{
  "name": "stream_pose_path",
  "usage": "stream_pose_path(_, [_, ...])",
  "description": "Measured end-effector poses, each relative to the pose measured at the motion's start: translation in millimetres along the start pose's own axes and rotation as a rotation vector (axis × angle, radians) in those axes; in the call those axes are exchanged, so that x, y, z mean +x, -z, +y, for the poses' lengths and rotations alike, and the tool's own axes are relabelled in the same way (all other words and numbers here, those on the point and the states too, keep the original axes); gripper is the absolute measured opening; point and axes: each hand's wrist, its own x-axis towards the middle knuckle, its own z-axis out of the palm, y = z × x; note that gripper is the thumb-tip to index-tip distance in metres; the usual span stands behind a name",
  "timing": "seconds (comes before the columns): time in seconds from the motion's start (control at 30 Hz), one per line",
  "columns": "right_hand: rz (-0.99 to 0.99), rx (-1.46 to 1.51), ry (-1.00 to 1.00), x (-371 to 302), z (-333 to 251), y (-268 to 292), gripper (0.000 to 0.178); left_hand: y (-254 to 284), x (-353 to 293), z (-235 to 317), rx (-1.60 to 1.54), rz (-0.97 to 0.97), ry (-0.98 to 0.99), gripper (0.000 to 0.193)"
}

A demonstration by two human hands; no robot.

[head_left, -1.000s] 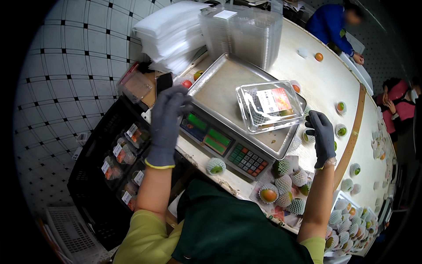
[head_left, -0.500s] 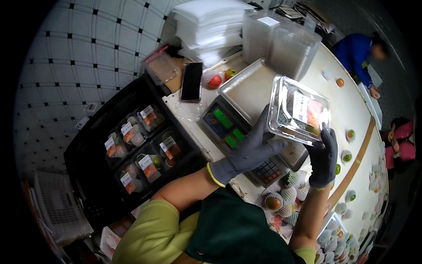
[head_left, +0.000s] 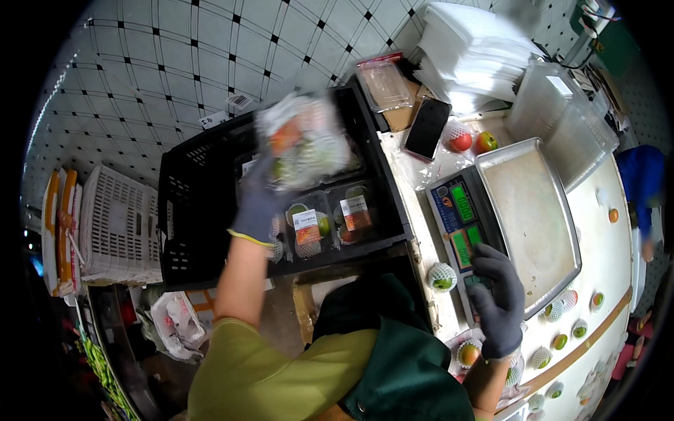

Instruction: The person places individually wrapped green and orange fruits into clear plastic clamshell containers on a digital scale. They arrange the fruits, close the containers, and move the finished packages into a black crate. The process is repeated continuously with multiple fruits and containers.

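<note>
My left hand (head_left: pixel 258 200), in a grey glove, is closed on a clear plastic box of fruit (head_left: pixel 305 144) with an orange and white label; both are smeared by motion. It holds the box above a black crate (head_left: pixel 203 210), in which several similar labelled boxes (head_left: pixel 307 226) lie. My right hand (head_left: pixel 498 298), also gloved, is empty with the fingers apart and bent. It hovers by the keypad end of a weighing scale (head_left: pixel 460 210) with lit green displays. The scale's metal tray (head_left: pixel 530 217) bears nothing.
Behind the scale stand stacked clear containers (head_left: pixel 562 119) and white foam sheets (head_left: pixel 474 59). A phone (head_left: pixel 427 128) lies beside two red-green fruits. Net-wrapped fruits (head_left: pixel 442 277) are scattered over the white table (head_left: pixel 611 242). A white basket (head_left: pixel 121 224) stands left; a person in blue (head_left: pixel 640 175) is at right.
The box has left the space over the scale and moved left over the crate in my left hand. My right hand has let go of it. The view has turned left.
</note>
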Motion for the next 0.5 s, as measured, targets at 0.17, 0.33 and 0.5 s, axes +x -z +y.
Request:
stream_pose_path(0.17, [0.276, 0.156, -0.277, -35, 16, 19, 0.027, 192, 22, 90, 0.146, 0.013, -0.013, 0.062])
stream_pose_path(0.33, [0.359, 0.138, -0.351, -64, 36, 26, 0.025, 296, 7, 122, 1.332, 0.208, 0.225, 0.061])
stream_pose_path(0.5, [0.441, 0.167, -0.414, -89, 44, 25, 0.026, 426, 74, 44, 1.251, 0.864, 0.017, 0.030])
